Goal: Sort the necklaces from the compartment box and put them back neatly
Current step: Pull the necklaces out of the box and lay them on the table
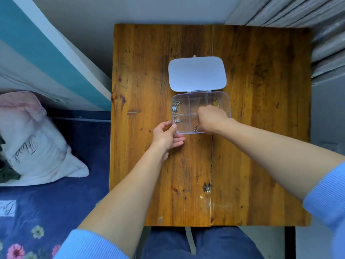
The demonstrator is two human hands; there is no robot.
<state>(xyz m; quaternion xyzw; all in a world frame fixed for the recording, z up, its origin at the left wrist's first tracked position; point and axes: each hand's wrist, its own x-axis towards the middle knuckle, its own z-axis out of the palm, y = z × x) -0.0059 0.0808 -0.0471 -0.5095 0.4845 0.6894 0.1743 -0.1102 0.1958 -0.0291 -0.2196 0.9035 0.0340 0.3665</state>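
Note:
A clear compartment box [183, 99] lies on the wooden table [145, 90] with its pale lid [197, 73] folded back flat. A silver necklace [175, 107] sits in the far left compartment and another with small stones [176, 120] in the near left one. A gold necklace [216, 102] lies in the far right compartment. My left hand [166, 136] grips the box's near left corner. My right hand [211, 118] reaches into the near right compartment, fingers closed over a chain [196, 127]; whether it grips the chain is hidden.
A small jewellery piece [207, 187] lies on the table near the front. To the left is a bed with a blue floral sheet [56, 202] and a pink-white pillow [33, 139]. Grey corrugated panels [324, 43] stand at the right.

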